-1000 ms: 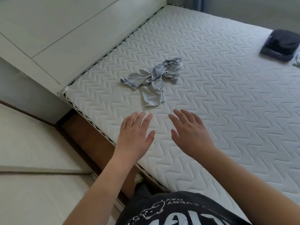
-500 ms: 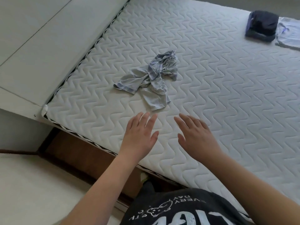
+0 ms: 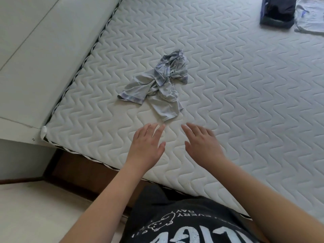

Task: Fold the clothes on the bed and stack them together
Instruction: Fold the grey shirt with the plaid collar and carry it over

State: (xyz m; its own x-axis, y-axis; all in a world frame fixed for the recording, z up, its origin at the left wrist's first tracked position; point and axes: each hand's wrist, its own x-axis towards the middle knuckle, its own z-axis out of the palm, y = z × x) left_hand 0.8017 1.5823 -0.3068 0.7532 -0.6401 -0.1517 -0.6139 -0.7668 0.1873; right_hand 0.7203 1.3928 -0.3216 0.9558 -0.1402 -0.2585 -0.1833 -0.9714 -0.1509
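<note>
A crumpled light grey garment [image 3: 161,90] with plaid trim lies on the white quilted mattress [image 3: 245,102], a little beyond my hands. My left hand [image 3: 147,146] hovers over the mattress with straight fingers, its fingertips just short of the garment's near end. My right hand [image 3: 201,144] is beside it, fingers also straight and spread, holding nothing. A folded dark navy garment [image 3: 277,13] sits at the far right of the mattress, with a flat light grey garment [image 3: 310,16] next to it.
A white headboard panel [image 3: 43,50] runs along the mattress's left side. The mattress's near edge and a brown bed frame [image 3: 84,172] are just in front of my body. Pale floor [image 3: 43,216] is at lower left.
Both hands have reached forward toward the crumpled garment, and the view has swung so the garment sits closer to my fingertips. The flat grey garment at far right came into view.
</note>
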